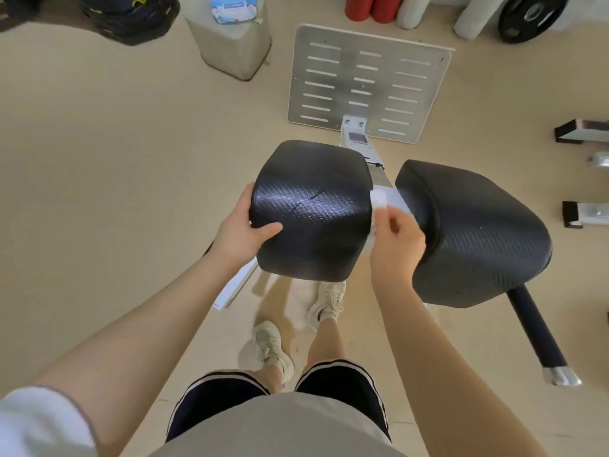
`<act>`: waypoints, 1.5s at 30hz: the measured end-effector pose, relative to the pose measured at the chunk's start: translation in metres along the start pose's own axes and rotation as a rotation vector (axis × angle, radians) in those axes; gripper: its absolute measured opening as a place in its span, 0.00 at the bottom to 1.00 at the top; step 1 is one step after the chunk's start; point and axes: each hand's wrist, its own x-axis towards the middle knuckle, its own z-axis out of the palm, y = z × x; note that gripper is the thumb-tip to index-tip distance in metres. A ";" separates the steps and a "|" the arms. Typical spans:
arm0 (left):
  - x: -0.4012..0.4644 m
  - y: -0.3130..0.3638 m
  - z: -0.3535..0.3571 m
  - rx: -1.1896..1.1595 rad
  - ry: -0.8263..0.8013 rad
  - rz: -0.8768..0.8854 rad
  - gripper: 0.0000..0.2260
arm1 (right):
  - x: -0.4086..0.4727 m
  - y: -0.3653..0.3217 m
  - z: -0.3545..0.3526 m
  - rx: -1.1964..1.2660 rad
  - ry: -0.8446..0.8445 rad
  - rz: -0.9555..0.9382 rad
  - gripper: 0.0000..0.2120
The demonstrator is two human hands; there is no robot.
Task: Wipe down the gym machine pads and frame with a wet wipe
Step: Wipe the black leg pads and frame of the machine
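head view:
left hand (242,230): i grip the left pad (313,209) at its edge, thumb on top.
right hand (397,244): pinches the wipe (379,199) in the gap beside the right pad (474,232).
risk: wipe could snag or bunch between pads, leaving the frame (379,174) unwiped.

A grey block (234,44) stands on the beige floor (99,143). Red and grey rollers (389,8) lie beside a black weight plate (530,18).
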 end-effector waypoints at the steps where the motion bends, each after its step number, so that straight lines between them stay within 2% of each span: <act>1: 0.000 0.000 -0.003 -0.018 -0.025 0.005 0.29 | 0.003 -0.010 0.005 -0.094 0.014 -0.117 0.18; 3: 0.000 0.002 -0.008 -0.098 -0.080 -0.008 0.23 | 0.006 -0.023 0.016 -0.261 0.021 -0.260 0.15; 6: -0.006 0.007 -0.016 -0.222 -0.109 -0.077 0.20 | 0.003 -0.026 0.035 -0.300 0.027 -0.216 0.13; 8: -0.012 0.005 -0.022 -0.258 -0.101 -0.097 0.17 | -0.012 -0.030 0.052 -0.328 -0.030 -0.294 0.11; 10: -0.015 -0.001 -0.029 -0.285 -0.132 -0.121 0.21 | -0.032 -0.032 0.071 -0.358 -0.138 -0.393 0.09; 13: -0.015 -0.008 -0.036 -0.435 -0.166 -0.178 0.29 | -0.060 -0.037 0.103 -0.391 -0.108 -0.513 0.08; 16: -0.015 -0.013 -0.041 -0.574 -0.173 -0.213 0.32 | -0.084 -0.049 0.119 -0.512 -0.366 -0.564 0.10; 17: -0.017 -0.014 -0.042 -0.579 -0.181 -0.216 0.33 | -0.088 -0.049 0.118 -0.487 -0.382 -0.564 0.10; 19: -0.019 -0.018 -0.045 -0.547 -0.185 -0.230 0.33 | -0.084 -0.049 0.104 -0.564 -0.219 -0.667 0.11; 22: -0.024 -0.019 -0.042 -0.459 -0.201 -0.222 0.32 | -0.051 -0.044 0.068 -0.528 0.012 -0.567 0.13; 24: -0.028 -0.016 -0.036 -0.421 -0.203 -0.197 0.30 | -0.027 -0.040 0.049 -0.577 0.085 -0.498 0.13; 27: -0.032 -0.016 -0.030 -0.398 -0.198 -0.160 0.28 | -0.017 -0.038 0.051 -0.481 0.001 -0.363 0.12; 31: -0.036 -0.019 -0.022 -0.333 -0.128 -0.090 0.22 | -0.058 -0.036 0.076 -0.425 -0.210 -0.460 0.09; 32: -0.037 -0.020 -0.019 -0.265 -0.087 -0.044 0.22 | -0.072 -0.032 0.076 -0.405 -0.217 -0.501 0.06; 33: -0.038 -0.020 -0.016 -0.155 -0.040 0.020 0.25 | -0.084 -0.028 0.070 -0.338 -0.244 -0.464 0.03; 34: -0.038 -0.022 -0.012 -0.028 0.000 0.095 0.30 | -0.088 -0.018 0.063 -0.366 -0.214 -0.485 0.06; 35: -0.039 -0.023 -0.007 0.103 0.028 0.175 0.33 | -0.085 -0.010 0.052 -0.338 -0.173 -0.378 0.11; 38: -0.041 -0.021 0.015 0.366 0.105 0.306 0.37 | -0.058 0.012 0.012 -0.178 0.119 -0.034 0.19; 39: -0.040 -0.019 0.023 0.381 0.134 0.313 0.38 | -0.045 0.017 0.001 -0.118 0.180 0.033 0.19; 41: -0.038 -0.015 0.036 0.340 0.200 0.275 0.41 | -0.020 0.017 -0.008 -0.007 0.182 0.053 0.13; 42: -0.037 -0.016 0.040 0.304 0.226 0.238 0.42 | -0.008 0.016 -0.006 0.023 0.162 0.023 0.10; 45: -0.031 -0.024 0.048 0.224 0.249 0.200 0.44 | 0.011 0.007 0.010 0.035 0.078 -0.095 0.09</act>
